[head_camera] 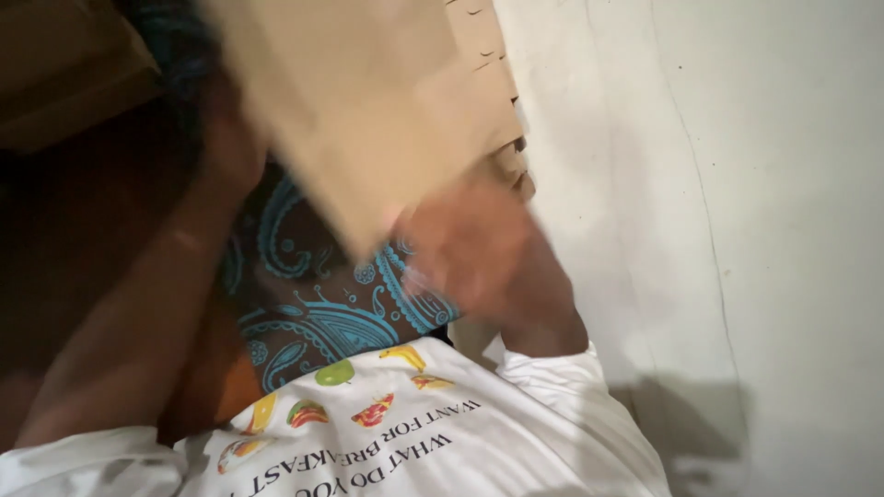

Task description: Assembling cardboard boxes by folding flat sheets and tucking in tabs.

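Note:
A flat piece of brown cardboard [368, 101] is held in front of me, blurred by motion. My right hand [479, 253] grips its lower right edge. My left hand [230, 138] sits at the cardboard's left side, mostly hidden behind it, with the forearm running down to the lower left. More cardboard pieces with slotted edges [502, 110] lie stacked just behind the held sheet.
A pale grey floor [737, 230] fills the right side. Below the cardboard lies dark cloth with a blue paisley pattern [313, 304]. My white shirt with fruit pictures [414, 442] is at the bottom. A brown surface [64, 64] shows at the upper left.

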